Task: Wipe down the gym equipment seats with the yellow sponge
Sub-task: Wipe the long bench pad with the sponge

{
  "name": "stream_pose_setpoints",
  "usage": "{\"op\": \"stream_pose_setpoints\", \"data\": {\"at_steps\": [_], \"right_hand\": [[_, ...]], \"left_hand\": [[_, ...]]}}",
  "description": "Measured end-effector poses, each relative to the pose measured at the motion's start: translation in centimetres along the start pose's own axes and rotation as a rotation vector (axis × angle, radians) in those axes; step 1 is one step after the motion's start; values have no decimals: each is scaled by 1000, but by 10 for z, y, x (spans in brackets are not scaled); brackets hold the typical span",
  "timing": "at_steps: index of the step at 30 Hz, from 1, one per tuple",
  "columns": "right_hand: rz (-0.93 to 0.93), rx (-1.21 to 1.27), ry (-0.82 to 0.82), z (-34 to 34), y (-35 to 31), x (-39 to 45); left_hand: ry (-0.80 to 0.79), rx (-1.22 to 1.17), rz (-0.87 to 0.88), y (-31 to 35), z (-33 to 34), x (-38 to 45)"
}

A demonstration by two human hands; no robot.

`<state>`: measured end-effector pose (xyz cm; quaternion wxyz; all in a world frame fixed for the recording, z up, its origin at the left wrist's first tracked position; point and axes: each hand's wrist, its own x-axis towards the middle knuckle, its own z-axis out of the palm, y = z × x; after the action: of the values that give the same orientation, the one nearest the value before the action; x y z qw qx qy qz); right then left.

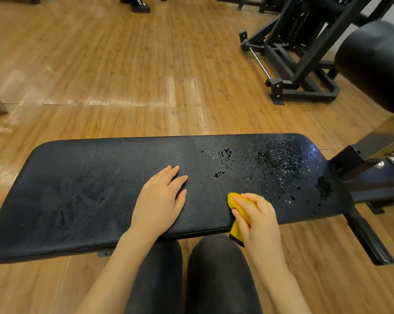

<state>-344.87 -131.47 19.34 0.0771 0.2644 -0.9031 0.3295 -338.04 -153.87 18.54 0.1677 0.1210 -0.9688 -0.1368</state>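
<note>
1. Two hands are at the near edge of the surface (101, 177), a black padded bench seat. My left hand (161, 198) lies flat near the middle of that edge, fingers straight and slightly spread, pressing on the pad and holding nothing.
2. My right hand (258, 219) has its fingers curled round the yellow sponge (234, 201). One end of the sponge rests on the pad just inside the near edge; the other end hangs down past that edge, beside my knee.
3. Progress, as I judge it: the left half of the surface shows dull smears and a fine film, which suggests it has been wiped. The right half is covered in water droplets (282, 159) and small pools, thickest toward the far right corner, so that part is left to do.
4. Other seats: a black roller pad (372, 64) at the right and a black machine frame (304, 53) on the wooden floor (123, 64); I see no sign of wiping on them.
5. Hidden or unclear: my right hand covers most of the sponge. The roller pad is cut off by the picture's right side. A dark boot (140, 5) is cropped at the top.
</note>
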Motion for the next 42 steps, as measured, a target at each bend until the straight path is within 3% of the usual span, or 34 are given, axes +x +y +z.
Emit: {"op": "stream_pose_setpoints", "data": {"at_steps": [7,16,24,32,38,42], "right_hand": [[69,-29,-43,16,5,54],[70,-24,35,-7,17,1],[46,-64,-17,-1,30,52],[-6,-50,20,-27,31,-3],[10,-64,-57,-11,44,62],[90,-83,-18,3,41,94]], "left_hand": [[-17,-14,-13,-1,-1,1],[-23,-25,-14,-1,-2,0],[-29,-8,-11,1,-3,1],[-18,3,-15,3,-3,1],[6,5,-14,2,-1,1],[21,-4,-13,2,-1,2]]}}
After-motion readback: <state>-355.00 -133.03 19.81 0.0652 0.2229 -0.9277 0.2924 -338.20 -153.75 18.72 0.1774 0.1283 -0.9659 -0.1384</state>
